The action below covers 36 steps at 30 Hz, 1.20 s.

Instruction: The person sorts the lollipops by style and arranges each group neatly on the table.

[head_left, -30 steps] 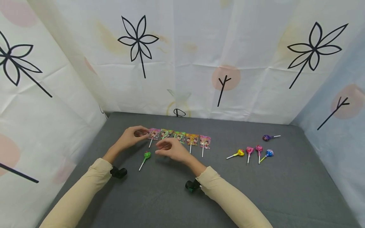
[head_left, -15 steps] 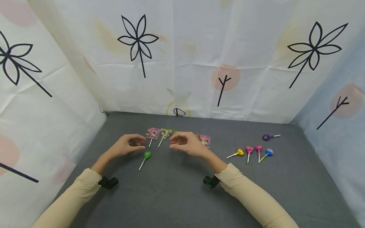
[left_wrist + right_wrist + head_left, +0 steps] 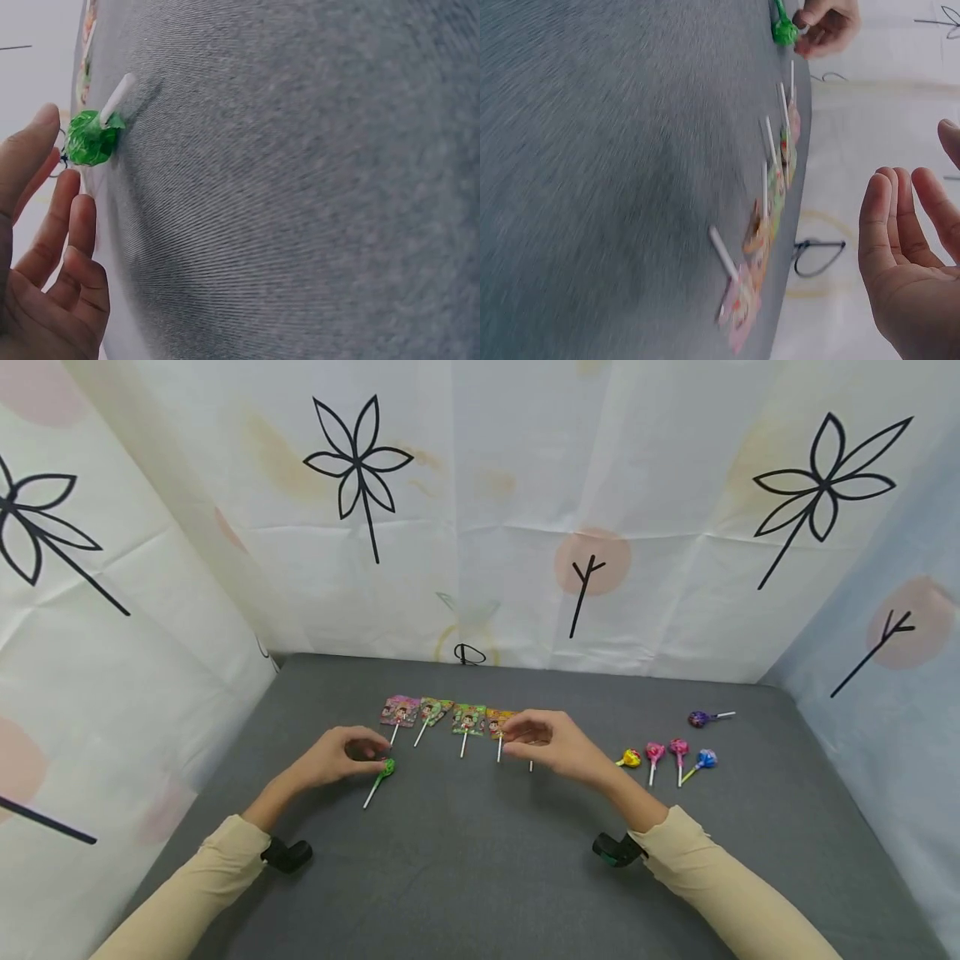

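A green round lollipop lies on the grey table, its white stick pointing toward me. My left hand is beside its head; in the left wrist view the thumb and fingers are spread near the green wrapper, and any contact is hard to tell. My right hand hovers with loosely bent fingers over the right end of a row of flat lollipops, holding nothing. In that row are a pink one, two green ones and an orange one. The right hand mostly hides the last pink one.
To the right lie round lollipops: a yellow one, two pink ones, a blue one, and a purple one farther back. A patterned white curtain stands behind the grey table and along its sides.
My left hand has moved down from the leftmost flat lollipop to the green round one. My right hand has moved right along the row, uncovering the middle lollipops.
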### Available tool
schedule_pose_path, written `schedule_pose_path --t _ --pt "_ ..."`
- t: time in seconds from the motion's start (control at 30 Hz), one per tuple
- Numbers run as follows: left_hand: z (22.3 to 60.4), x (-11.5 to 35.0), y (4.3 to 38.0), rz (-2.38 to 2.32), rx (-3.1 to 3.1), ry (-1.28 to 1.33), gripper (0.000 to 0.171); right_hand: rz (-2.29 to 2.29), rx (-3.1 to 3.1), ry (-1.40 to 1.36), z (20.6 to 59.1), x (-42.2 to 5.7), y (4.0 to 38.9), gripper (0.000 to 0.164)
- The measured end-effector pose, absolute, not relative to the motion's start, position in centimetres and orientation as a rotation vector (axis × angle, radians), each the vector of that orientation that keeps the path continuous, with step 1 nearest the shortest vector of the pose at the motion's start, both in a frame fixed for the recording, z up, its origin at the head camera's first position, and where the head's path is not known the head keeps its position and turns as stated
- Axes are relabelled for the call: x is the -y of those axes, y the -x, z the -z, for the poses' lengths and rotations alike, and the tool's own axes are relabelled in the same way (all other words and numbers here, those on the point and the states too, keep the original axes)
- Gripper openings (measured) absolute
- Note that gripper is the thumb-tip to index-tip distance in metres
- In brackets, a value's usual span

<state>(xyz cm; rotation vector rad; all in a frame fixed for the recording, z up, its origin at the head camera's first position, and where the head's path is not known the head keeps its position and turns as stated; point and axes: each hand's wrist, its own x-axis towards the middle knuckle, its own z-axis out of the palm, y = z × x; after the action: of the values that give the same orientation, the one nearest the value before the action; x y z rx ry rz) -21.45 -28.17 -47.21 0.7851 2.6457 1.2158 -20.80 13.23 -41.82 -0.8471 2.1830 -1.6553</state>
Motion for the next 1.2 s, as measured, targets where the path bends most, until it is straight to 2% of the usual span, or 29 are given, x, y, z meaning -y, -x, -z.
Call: schedule_pose_path --t 0.27,0.6,0.87,1.2 --pt "47.6 28.1 21.3 -1.192 -2.589 -0.807 0.021 1.701 -2.233 0.716 41.7 -17.7 19.8 0.031" --pt "47.8 28.2 21.3 -1.186 -2.601 -0.809 0.02 1.737 -2.327 0.618 42.7 -23.0 19.4 0.027" --pt "47.8 27.9 21.3 -1.197 -2.594 -0.817 0.02 1.661 -2.534 0.496 43.8 -26.7 19.4 0.033" --pt "48.1 28.1 21.3 -1.205 -2.619 -0.853 0.017 1.568 -2.569 0.471 44.3 -28.0 19.0 0.047"
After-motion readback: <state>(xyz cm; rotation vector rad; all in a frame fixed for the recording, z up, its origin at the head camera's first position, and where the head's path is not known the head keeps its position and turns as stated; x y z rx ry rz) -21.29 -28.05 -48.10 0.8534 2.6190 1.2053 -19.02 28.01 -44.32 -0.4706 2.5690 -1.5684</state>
